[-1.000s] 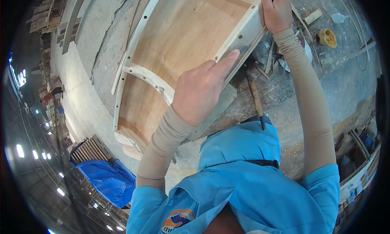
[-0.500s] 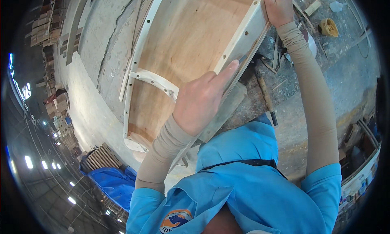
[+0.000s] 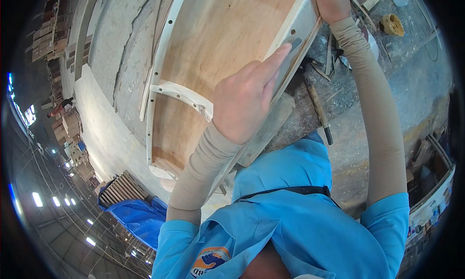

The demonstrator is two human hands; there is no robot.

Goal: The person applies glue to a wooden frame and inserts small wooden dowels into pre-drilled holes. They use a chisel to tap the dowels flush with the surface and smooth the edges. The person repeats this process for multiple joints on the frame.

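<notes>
A curved wooden frame with light rails, dark holes and a plywood panel lies in front of me. My left hand is closed over its near right rail, index finger stretched forward. A thin flat grey blade shows past that fingertip against the rail's outer side; its handle is hidden in the hand. My right hand grips the rail's far end at the top, its fingers partly cut off by the picture's edge. A curved crosspiece spans the frame left of my left hand.
Right of the frame, a worn work surface holds a stick-like tool with a dark end, wood scraps and a yellowish tub. A blue tarp and stacked slats are at lower left. A bin stands at right.
My left hand has slid forward along the rail, away from me and slightly right, with the blade. My right hand stays at the far end.
</notes>
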